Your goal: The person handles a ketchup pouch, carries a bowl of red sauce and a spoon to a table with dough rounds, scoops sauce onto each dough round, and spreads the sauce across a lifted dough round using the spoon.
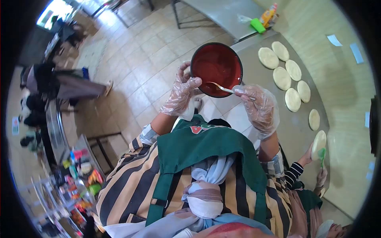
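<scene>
A round bowl (217,65), red inside with a black rim, is tilted in front of my chest. My left hand (180,91), in a clear plastic glove, grips the bowl's left edge with the thumb over the rim. In the same kind of glove, my right hand (258,108) pinches the handle of a metal spoon (225,89) at the bowl's lower right. The spoon's head reaches into the bowl. What the bowl holds, if anything, is too unclear to tell.
Several round flat dough pieces (281,78) lie on a metal table (258,75) at the right. A co-worker's hands (307,156) hold another round and a green brush (322,154). A green item (258,25) lies at the back. Another person (75,84) is at the far left.
</scene>
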The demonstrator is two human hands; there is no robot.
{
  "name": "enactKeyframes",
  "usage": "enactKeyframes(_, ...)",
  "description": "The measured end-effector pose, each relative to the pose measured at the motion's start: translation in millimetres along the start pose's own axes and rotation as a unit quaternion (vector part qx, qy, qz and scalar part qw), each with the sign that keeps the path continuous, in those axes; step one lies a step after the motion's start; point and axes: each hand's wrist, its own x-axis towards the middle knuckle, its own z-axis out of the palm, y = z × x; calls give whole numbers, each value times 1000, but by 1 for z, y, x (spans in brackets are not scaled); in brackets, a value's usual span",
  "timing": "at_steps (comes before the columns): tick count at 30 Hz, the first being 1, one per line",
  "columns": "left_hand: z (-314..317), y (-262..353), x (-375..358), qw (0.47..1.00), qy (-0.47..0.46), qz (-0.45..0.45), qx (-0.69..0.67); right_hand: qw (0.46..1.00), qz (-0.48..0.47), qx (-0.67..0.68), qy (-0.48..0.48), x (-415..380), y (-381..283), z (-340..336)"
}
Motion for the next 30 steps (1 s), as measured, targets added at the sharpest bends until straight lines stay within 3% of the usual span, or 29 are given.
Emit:
enactKeyframes(3,6,9,59,997,-44,-42,44,993,69,44,90,14,33,10)
enactKeyframes(5,13,13,96,994,-67,-69,57,946,177,190,195,27,47,16)
enactKeyframes(6,15,14,115,991,-84,-82,65,943,182,182,210,32,57,19)
enactKeyframes(8,19,27,142,987,-105,-101,68,858,262,317,307,47,65,23)
enactKeyframes(9,19,27,161,982,-124,-112,84,853,268,312,322,53,75,25)
enactKeyframes(11,20,21,189,974,-151,-138,102,790,310,381,367,60,95,25)
enactKeyframes(13,24,14,212,974,-152,-156,69,759,318,408,394,59,114,27)
enactKeyframes(15,32,11,209,973,-149,-163,72,695,308,507,406,54,121,20)
enactKeyframes(19,34,-7,247,971,-142,-189,43,640,300,522,478,65,141,9)
enactKeyframes(22,43,-9,251,978,-100,-184,19,654,268,487,513,75,159,-26)
enactKeyframes(24,43,-12,274,980,-84,-179,31,712,250,316,575,79,189,-45)
enactKeyframes(25,41,-16,283,979,-84,-185,34,708,254,316,578,80,204,-50)
enactKeyframes(27,40,-23,299,980,-80,-183,10,776,258,52,573,82,234,-63)
enactKeyframes(28,47,-13,284,984,-57,-168,-5,794,256,59,548,86,232,-80)
enactKeyframes(29,43,-11,290,985,-58,-162,11,845,233,-126,465,81,246,-80)
enactKeyframes(30,41,-14,296,986,-56,-153,23,863,195,-303,355,78,262,-81)
